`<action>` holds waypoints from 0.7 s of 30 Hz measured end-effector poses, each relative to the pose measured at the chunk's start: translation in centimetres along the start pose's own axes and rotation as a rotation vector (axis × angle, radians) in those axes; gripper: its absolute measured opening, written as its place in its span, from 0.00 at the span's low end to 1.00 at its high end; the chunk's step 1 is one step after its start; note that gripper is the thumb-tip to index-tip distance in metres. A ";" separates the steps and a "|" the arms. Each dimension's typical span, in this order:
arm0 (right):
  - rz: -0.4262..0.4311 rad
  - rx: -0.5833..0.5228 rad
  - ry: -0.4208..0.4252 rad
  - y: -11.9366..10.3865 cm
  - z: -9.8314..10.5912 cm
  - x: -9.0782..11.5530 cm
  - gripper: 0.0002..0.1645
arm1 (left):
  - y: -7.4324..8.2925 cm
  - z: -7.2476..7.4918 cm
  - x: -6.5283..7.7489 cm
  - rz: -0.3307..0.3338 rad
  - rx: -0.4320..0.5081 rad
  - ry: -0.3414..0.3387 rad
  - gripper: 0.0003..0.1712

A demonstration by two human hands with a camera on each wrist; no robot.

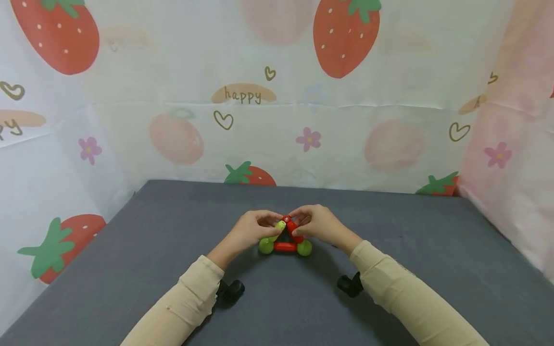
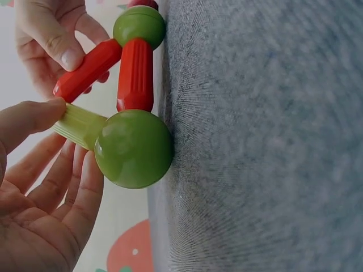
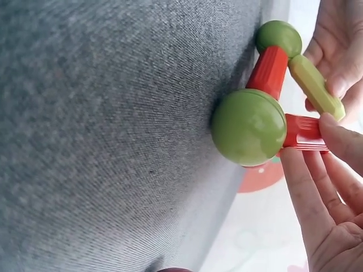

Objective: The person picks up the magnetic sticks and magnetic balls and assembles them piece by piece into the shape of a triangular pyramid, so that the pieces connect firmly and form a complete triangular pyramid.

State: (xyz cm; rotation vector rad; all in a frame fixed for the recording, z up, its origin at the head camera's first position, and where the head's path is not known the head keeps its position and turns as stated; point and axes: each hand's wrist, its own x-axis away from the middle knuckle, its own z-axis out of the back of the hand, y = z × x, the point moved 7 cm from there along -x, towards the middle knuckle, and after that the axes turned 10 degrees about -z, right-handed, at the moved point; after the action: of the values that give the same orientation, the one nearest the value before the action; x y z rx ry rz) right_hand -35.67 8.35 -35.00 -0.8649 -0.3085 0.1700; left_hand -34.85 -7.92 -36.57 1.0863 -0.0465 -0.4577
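Two green balls, the left ball (image 1: 266, 246) and the right ball (image 1: 305, 248), sit on the grey tabletop, joined by a red rod (image 1: 285, 247). A yellow-green rod (image 2: 82, 127) slants up from the left ball, and my left hand (image 1: 251, 229) pinches it between thumb and fingers. From the right ball another red rod (image 3: 303, 133) leans inward, gripped by my right hand (image 1: 322, 225). The upper ends of both slanted rods come close together, forming a triangle with the lower rod. A bit of red (image 2: 143, 3) shows behind the right ball.
Black wrist cameras, one at the left wrist (image 1: 231, 290) and one at the right (image 1: 349, 284), hang below the sleeves. A strawberry-print curtain (image 1: 259, 139) rises behind the table. A dark red rounded edge (image 3: 174, 270) pokes into the right wrist view at the bottom.
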 end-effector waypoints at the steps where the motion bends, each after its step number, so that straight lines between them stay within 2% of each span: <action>1: 0.000 -0.005 0.000 0.0 0.0 0.0 0.23 | 0.0 0.0 0.0 -0.001 -0.001 0.001 0.18; 11: 0.004 -0.020 -0.002 0.2 0.1 0.2 0.24 | 0.0 -0.1 -0.1 0.008 0.009 0.019 0.17; 16: -0.004 -0.007 0.011 0.6 0.4 0.6 0.27 | -0.2 0.4 0.1 0.026 0.000 -0.002 0.21; 21: -0.086 -0.012 0.005 2.1 0.5 1.4 0.27 | -1.7 1.3 0.8 0.099 0.056 -0.065 0.28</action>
State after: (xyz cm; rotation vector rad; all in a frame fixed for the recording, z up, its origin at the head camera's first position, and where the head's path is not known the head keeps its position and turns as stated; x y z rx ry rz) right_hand -34.53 10.40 -36.03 -0.8616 -0.3420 0.0859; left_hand -35.02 -9.95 -37.61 1.1181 -0.1706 -0.4039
